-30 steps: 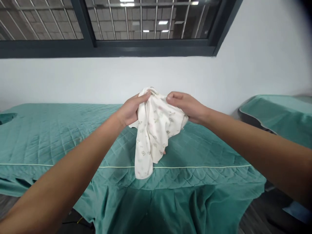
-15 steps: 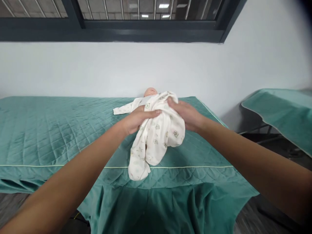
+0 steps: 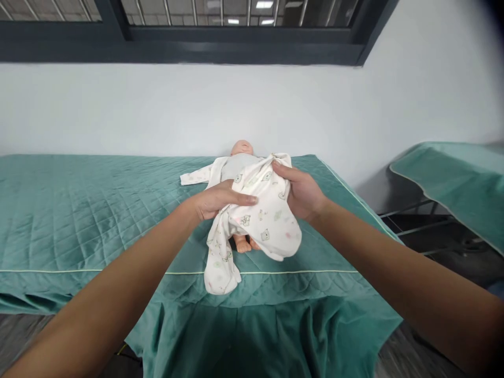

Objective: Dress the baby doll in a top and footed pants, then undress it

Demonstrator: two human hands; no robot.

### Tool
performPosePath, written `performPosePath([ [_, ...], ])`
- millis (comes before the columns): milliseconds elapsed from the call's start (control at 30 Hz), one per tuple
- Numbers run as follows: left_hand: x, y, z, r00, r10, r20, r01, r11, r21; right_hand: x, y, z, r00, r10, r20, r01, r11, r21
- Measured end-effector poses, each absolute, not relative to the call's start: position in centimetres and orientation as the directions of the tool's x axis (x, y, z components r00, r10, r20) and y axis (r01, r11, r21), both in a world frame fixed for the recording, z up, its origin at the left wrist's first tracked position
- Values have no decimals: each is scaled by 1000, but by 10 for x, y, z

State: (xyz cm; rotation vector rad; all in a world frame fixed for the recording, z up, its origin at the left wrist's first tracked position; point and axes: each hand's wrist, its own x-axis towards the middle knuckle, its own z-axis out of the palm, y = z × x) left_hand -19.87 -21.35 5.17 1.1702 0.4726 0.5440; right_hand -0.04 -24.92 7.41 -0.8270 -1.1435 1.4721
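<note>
A baby doll [image 3: 241, 148] lies on its back on the green quilted bed [image 3: 79, 210], head toward the wall. Its bare feet [image 3: 242, 244] show below a bunched white printed sleepsuit [image 3: 263, 226]. My left hand [image 3: 218, 199] lies over the cloth on the doll's left side, fingers pressed on the fabric. My right hand [image 3: 301, 191] grips the gathered sleepsuit from the right, fingers curled into it. One empty sleepsuit leg [image 3: 218, 268] hangs to the bed's front seam and a sleeve [image 3: 195, 177] lies out to the left.
A white wall and a dark-framed window [image 3: 236, 31] stand behind the bed. A second bed with a green cover [image 3: 449, 184] is at the right, with a gap of dark floor [image 3: 425, 231] between the two.
My hands have brought the sleepsuit down from mid-air onto the doll. The doll's head, then its bare feet, came into sight, and the view tilted lower.
</note>
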Motion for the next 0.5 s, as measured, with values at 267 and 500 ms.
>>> performPosePath([
  [267,-173,-217,59,595,798,94,-506,281,815,-9,-267,59,-128,990,55,-296,15,-955],
  [500,-177,-225,35,628,776,-61,1,77,997,11,-293,30,-1,985,-170,-190,-167,-967],
])
